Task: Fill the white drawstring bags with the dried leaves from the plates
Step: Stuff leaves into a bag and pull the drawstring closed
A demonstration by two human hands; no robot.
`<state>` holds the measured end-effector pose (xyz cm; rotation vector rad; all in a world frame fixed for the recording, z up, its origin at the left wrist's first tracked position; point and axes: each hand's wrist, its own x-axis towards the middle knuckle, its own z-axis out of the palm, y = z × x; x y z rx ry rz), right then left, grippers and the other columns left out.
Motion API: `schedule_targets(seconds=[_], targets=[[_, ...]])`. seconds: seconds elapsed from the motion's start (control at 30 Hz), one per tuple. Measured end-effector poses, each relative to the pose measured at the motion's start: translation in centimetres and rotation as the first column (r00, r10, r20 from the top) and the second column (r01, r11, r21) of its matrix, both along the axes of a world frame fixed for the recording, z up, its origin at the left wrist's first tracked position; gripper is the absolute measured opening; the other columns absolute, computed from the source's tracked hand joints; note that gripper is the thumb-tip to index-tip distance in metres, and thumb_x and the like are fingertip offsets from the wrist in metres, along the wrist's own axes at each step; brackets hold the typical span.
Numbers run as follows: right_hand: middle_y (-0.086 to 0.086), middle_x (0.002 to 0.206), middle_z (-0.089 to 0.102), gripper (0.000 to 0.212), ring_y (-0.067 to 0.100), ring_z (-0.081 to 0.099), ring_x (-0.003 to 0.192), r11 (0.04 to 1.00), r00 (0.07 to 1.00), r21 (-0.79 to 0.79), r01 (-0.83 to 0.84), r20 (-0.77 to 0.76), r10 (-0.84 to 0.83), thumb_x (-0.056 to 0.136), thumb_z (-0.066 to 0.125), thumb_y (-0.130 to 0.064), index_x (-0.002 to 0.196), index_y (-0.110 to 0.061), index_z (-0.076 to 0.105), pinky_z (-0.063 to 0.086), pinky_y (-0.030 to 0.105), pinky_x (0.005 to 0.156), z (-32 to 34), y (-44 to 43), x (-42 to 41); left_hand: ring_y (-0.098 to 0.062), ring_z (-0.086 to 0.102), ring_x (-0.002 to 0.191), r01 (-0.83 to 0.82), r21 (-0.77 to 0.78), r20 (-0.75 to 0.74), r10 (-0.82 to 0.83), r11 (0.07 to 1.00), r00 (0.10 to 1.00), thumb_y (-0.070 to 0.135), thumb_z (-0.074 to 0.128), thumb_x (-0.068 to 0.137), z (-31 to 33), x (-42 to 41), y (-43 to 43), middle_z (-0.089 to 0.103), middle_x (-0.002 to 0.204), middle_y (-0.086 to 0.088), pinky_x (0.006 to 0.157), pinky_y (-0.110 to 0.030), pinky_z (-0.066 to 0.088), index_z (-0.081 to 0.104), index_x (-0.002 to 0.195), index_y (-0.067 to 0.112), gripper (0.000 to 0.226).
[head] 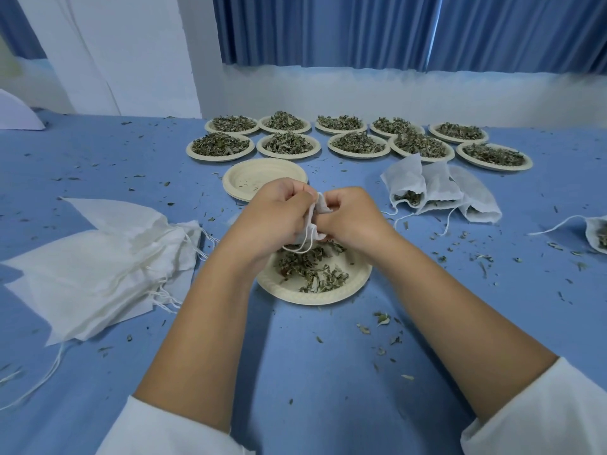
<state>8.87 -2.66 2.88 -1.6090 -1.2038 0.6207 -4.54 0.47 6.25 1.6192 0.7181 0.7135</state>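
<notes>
White, thin fabric is bunched between your two hands: the small white drawstring bag [310, 229] sits at the centre of the frame, with your left hand [279, 211] on its left side and your right hand [356, 216] on its right. The fingers [295, 195] of both hands are curled in and pinched on the cloth, so neither hand is free.

The bag's long axis runs roughly up and down the frame. A loop of white drawstring [299, 249] hangs from its lower end. Your hands hide the opening, so which end is the mouth cannot be told.

The relation that matters is bag to leaves. Directly below the bag in the frame lies the round beige paper plate [295, 295] on the blue surface [312, 356]. A thin scatter of dried green leaves [312, 269] covers its upper half, and the hanging loop falls over the plate's upper edge. The leaves lie under both wrists about equally, so either hand could drop to them. Whichever goes, the other has to hold the mouth spread over the plate.

Toward the left edge of the frame lies the stack of flat empty white bags [98, 257]. Upper right of centre, three leaf-holding white bags [437, 188] lie side by side, well apart from your hands.
</notes>
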Motion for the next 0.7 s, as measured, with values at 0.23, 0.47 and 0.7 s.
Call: schedule_targets(seconds=[0.23,0.47,0.7], targets=[[0.0,0.069,0.072,0.01,0.016,0.071,0.064,0.992,0.973,-0.006,-0.128,-0.196,0.125,0.087,0.07,-0.015,0.078,-0.017,0.07,0.057,0.028,0.057,0.1,0.0,-0.1,-0.002,0.036,0.028,-0.166,0.008,0.062,0.165,0.986,0.984,0.001,0.039,0.096,-0.1,-0.1,0.3,0.045,0.039,0.006,0.035,-0.011,0.032,0.059,0.067,0.016,0.038],[0.011,0.081,0.075,0.018,0.026,0.075,0.078,0.968,0.794,-0.092,-0.234,-0.592,0.136,0.094,0.065,-0.026,0.096,-0.008,0.066,0.059,0.031,0.062,0.8,-0.2,0.1,-0.003,0.024,0.028,-0.159,-0.019,0.084,0.16,0.987,0.983,0.001,0.039,0.098,0.0,-0.5,0.5,0.03,0.042,0.002,0.034,-0.01,0.024,0.05,0.076,0.003,0.025],[0.014,0.081,0.074,0.017,0.022,0.074,0.075,0.956,0.702,-0.105,-0.275,-0.701,0.125,0.095,0.06,-0.017,0.097,-0.001,0.066,0.06,0.03,0.061,0.6,-0.1,-1.1,0.0,0.031,0.027,-0.111,0.035,0.005,0.111,0.993,0.994,0.007,0.043,0.099,0.1,-0.3,0.3,0.035,0.033,0.013,0.035,-0.011,0.027,0.054,0.088,0.011,0.016]])
